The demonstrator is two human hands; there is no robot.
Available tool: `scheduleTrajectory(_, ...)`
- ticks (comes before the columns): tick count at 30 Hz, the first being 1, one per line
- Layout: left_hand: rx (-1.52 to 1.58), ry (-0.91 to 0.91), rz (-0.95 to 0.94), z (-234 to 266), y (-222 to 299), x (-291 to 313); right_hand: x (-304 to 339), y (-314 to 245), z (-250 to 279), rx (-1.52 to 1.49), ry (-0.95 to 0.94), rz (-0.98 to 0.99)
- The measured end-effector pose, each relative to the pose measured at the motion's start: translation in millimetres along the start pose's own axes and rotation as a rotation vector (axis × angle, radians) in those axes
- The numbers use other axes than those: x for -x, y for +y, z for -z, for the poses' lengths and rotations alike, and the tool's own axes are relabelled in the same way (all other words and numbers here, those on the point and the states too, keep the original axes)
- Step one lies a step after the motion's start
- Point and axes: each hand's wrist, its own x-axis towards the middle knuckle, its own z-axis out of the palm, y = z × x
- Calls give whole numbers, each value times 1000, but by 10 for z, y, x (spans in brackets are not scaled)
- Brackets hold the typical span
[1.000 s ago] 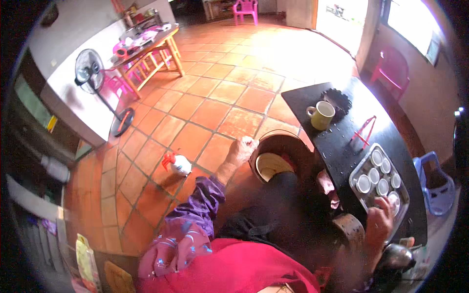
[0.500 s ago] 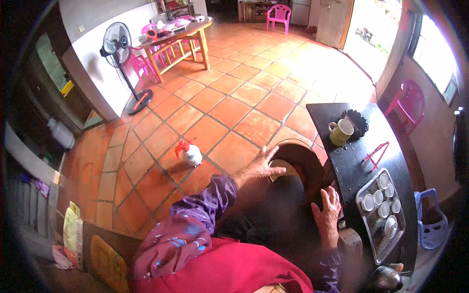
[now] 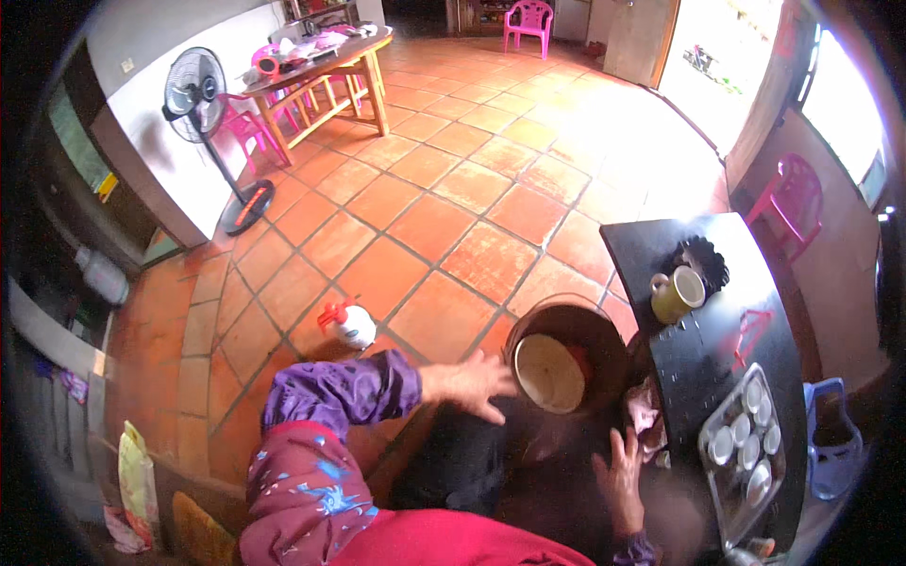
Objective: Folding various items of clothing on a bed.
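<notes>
My left hand (image 3: pixel 472 385) is held out with fingers spread and nothing in it, just left of a dark brown bucket (image 3: pixel 606 358). A pale round surface (image 3: pixel 547 374) shows inside the bucket; I cannot tell what it is. My right hand (image 3: pixel 623 483) is also empty, with thumb and fingers apart, below the bucket and beside the black table (image 3: pixel 694 368). Close to its fingertips is a crumpled pinkish cloth (image 3: pixel 644 413) by the table's edge. Dark trousers (image 3: pixel 453 457) cover my legs between the arms.
On the table are a yellow-green mug (image 3: pixel 678 294), a dark scalloped dish (image 3: pixel 706 262), a red strap-like piece (image 3: pixel 751 338) and a metal tray (image 3: pixel 746 514) of small white cups. A white spray bottle (image 3: pixel 354 327) with a red head stands on the tiles. A fan (image 3: pixel 196 99) stands farther off.
My left hand has drawn back left and down from over the bucket, uncovering the pale round surface. My right hand is lower, away from the table edge. The whole view has shifted slightly.
</notes>
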Motion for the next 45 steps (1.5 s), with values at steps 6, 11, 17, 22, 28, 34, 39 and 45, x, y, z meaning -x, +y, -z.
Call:
scheduleTrajectory(6,504,315,-296,-284,-554,-259,-399,30,-66,3,-101,-112)
scheduleTrajectory(11,711,261,-260,-267,-822,-209,-752,6,-32,-44,-298,-230)
scheduleTrajectory(17,729,120,-78,-88,-690,163,-873,-245,77,-8,-501,-249)
scheduleTrajectory(22,566,-61,167,156,-382,542,-712,-441,135,-31,-671,-324)
scheduleTrajectory(28,561,-388,538,1093,137,500,-1237,-582,-35,179,-1304,-197)
scheduleTrajectory(34,1166,238,437,2049,-409,591,-3109,-1410,-60,335,-637,842)
scheduleTrajectory(39,848,448,871,1810,-1486,1559,-4440,-1953,245,-212,-446,493)
scheduleTrajectory(45,1320,489,1502,1521,-1673,2826,-5241,-1640,33,237,-513,1038)
